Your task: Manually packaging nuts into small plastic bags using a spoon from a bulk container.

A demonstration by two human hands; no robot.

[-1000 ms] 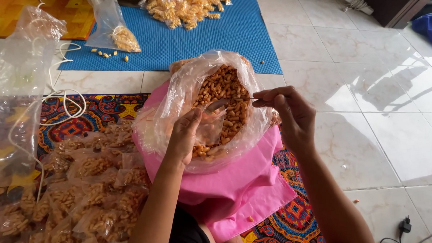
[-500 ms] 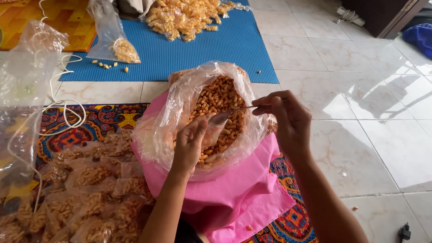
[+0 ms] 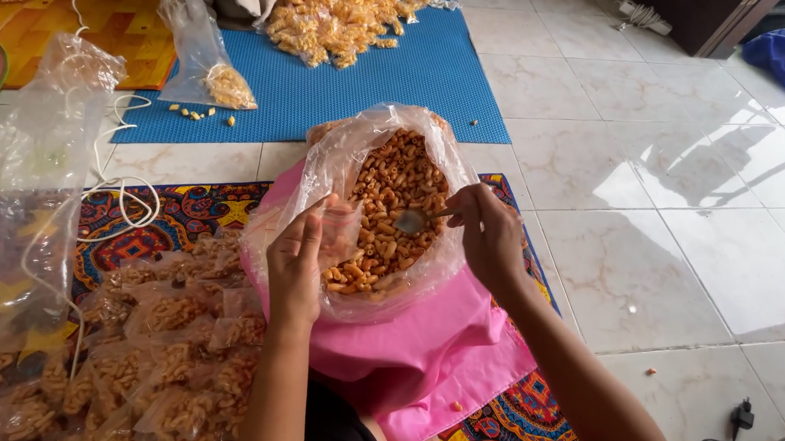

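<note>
Head view: right hand [image 3: 492, 233], fingers pinched on a spoon [image 3: 410, 220], dips it into the big snack bag [image 3: 383, 208] on pink cloth [image 3: 417, 353]; left hand [image 3: 296, 261] holds a small clear bag [image 3: 338, 232], beside the floor mat's [image 3: 134, 234] filled packets [image 3: 149, 367].

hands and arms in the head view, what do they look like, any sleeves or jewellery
Both forearms are bare from the bottom edge of the picture to the wrists: no sleeves show. The left hand and the right hand wear no gloves, and no rings, watch or bracelets can be seen. The nails look short and unpainted, though they are too small to be sure.
</note>
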